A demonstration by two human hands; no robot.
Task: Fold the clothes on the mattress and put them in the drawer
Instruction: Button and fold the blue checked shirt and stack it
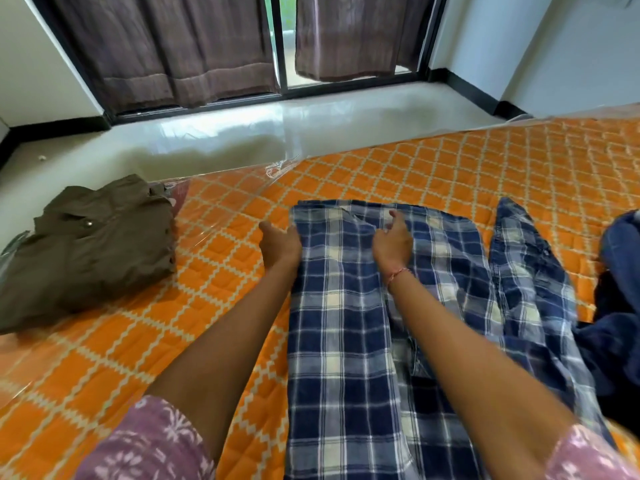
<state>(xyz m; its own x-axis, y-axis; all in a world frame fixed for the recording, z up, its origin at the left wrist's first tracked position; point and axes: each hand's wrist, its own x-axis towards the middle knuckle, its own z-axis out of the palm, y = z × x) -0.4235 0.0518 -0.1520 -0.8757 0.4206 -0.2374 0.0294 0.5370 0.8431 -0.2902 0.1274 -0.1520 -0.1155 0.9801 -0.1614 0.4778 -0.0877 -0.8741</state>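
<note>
Lying flat on the mattress [450, 161], the plaid shirt [346, 323] ran lengthwise under both forearms, with its far hem just beyond the fingers and one sleeve [530, 271] trailing to the right of the right hand. The fabric looked light, thin and limp; it would likely crease and slide easily on the mattress's glossy plastic cover, so it was best taken at an edge or corner and not mid-panel. The left hand [280, 247] sat at the shirt's left edge near the far corner, its fingers curled toward the cloth edge; whether they pinched it could not be told. The right hand [393, 242] rested on the shirt's middle panel, fingers [398, 220] extended and loosely spread, pressing the fabric and gripping nothing. A brown garment [93, 247] lay folded well to the left of the left hand. Dark blue clothes [620, 306] lay to the right, past the sleeve.
</note>
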